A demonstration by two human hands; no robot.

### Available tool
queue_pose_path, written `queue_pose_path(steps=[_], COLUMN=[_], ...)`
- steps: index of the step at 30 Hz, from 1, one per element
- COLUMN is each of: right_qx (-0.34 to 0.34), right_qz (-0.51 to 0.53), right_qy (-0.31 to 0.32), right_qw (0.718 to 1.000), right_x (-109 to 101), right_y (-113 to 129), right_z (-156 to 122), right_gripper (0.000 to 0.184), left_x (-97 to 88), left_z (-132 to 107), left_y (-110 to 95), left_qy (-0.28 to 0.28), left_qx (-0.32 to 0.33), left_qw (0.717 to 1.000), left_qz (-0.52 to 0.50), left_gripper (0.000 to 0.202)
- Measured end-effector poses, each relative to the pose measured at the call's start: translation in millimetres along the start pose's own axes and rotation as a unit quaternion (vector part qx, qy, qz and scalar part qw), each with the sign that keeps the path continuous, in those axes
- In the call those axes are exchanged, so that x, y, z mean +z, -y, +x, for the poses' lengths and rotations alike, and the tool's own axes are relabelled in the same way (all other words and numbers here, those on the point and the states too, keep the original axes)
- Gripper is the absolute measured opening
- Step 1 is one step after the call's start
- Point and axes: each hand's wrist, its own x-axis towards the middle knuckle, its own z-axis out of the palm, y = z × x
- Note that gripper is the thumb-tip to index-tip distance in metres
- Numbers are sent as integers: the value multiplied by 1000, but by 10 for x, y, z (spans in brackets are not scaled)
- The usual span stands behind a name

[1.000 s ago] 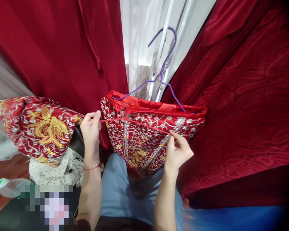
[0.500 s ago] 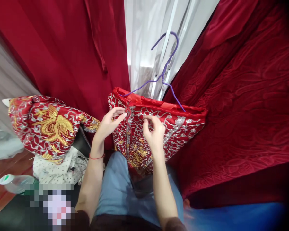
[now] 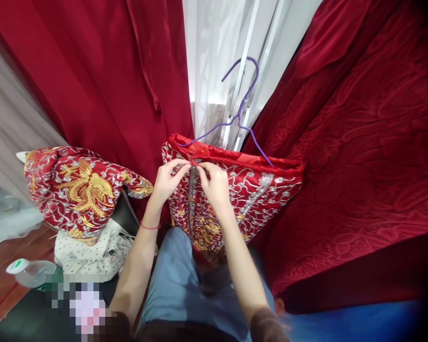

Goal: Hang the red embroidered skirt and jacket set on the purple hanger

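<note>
A red skirt point(image 3: 214, 209) with silver and gold embroidery hangs in front of my knees, its waistband point(image 3: 231, 156) spread on a purple wire hanger point(image 3: 240, 111). At the left part of the waistband, my left hand point(image 3: 171, 178) pinches a thin red drawstring point(image 3: 192, 161). My right hand point(image 3: 214, 183) meets it there, thumb and fingers also closed on the drawstring. The fingertips of both hands nearly touch. Whether the string forms a knot or a loop is hidden by my fingers.
Left of me a matching embroidered garment point(image 3: 89, 187) lies over a dark chair, above a white dotted cloth point(image 3: 92, 251). A plastic bottle point(image 3: 32, 273) stands lower left. Red curtains point(image 3: 128, 71) and a red velvety cloth point(image 3: 360, 166) flank a white frame point(image 3: 242, 71).
My right hand has moved left from over the embroidery to the drawstring and closed on it beside my left hand. The skirt and hanger stay nearly in place.
</note>
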Motion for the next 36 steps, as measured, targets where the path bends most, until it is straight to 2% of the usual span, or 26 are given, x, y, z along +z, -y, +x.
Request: queue_pose_path(steps=[2,6,9,12,15,17,19,20,22,24,25,26,27,28,31,32,33,36], right_qx=[-8,-10,13,75,129,133,112,90,32,-18,-31,-38,-43,-51,-94,-112,-131,-183], right_qz=[29,55,102,165,153,96,36,19,29,78,107,135,159,179,196,191,185,157], right_qy=[-32,-115,-124,-76,-51,-64,-52,-23,77,173,203,220,222,214,169,154,145,149], right_qw=[999,992,987,981,978,984,992,995,996,982,973,965,961,959,961,963,963,959], right_x=[-87,-217,-229,-203,-216,-255,-305,-331,-379,-425,-447,-469,-490,-508,-531,-525,-513,-470], right_y=[-9,-19,-27,-31,-53,-85,-114,-121,-107,-57,-25,8,38,62,91,90,87,82], right_z=[30,96,94,59,49,67,87,93,86,63,51,41,37,37,60,69,77,87], right_gripper=[21,22,21,20,25,31,29,25,17,16,16,17,18,21,28,28,28,25], left_x=[-36,-91,-95,-89,-156,-235,-295,-307,-289,-240,-216,-200,-192,-193,-231,-246,-259,-287], left_z=[28,121,146,80,-44,-111,-132,-122,-67,1,27,42,44,34,-34,-57,-75,-93], left_y=[-47,-39,14,34,16,3,1,3,5,-6,-20,-39,-63,-92,-199,-239,-280,-391], left_qy=[-25,-148,-180,-139,-64,0,25,5,-103,-229,-268,-280,-260,-208,-2,44,71,102], left_qx=[17,18,19,6,-20,-34,-54,-60,-44,1,21,32,35,31,3,-7,-15,-27], left_qw=[999,987,982,989,989,996,997,992,976,961,957,958,965,977,996,996,994,992], left_qz=[33,64,52,-41,-131,-80,48,113,188,157,111,55,1,-42,-84,-82,-78,-62], left_gripper=[21,22,22,20,20,23,27,27,26,24,22,22,22,22,22,22,22,24])
